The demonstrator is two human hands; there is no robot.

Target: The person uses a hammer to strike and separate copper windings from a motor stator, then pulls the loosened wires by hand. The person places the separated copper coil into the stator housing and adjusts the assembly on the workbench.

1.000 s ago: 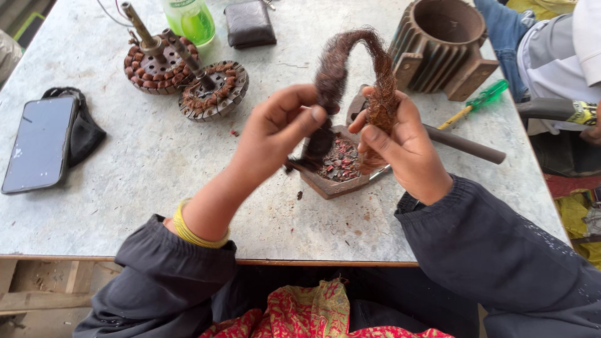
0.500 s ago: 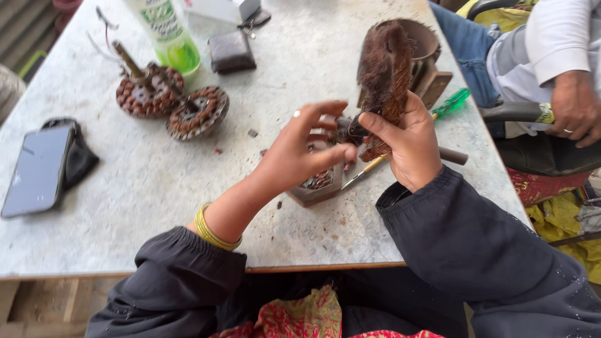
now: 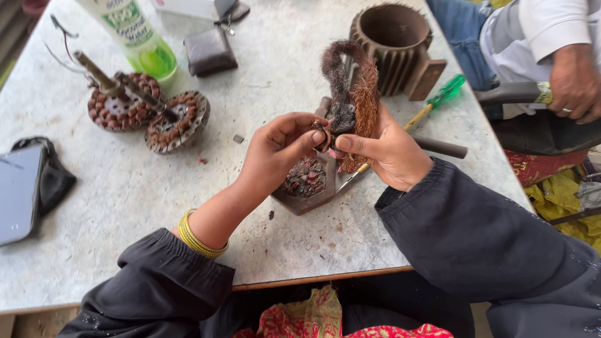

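Here both hands (image 3: 338, 147) grip the copper winding loop (image 3: 354, 87).

A loop of old copper winding wire (image 3: 352, 87) stood upright above the middle of the table, bent into a narrow arch. Its strands were matted and frayed, dark brown and almost black along the left leg, brighter rusty copper down the right leg. The lower ends of the loop were gathered together just over a small motor stator (image 3: 307, 181), which rested on the table directly beneath. The stator was a squat metal piece with angular grey edges, and its open top showed a ring of reddish-brown coils packed in the slots. It sat tilted slightly, near the front edge of the table.
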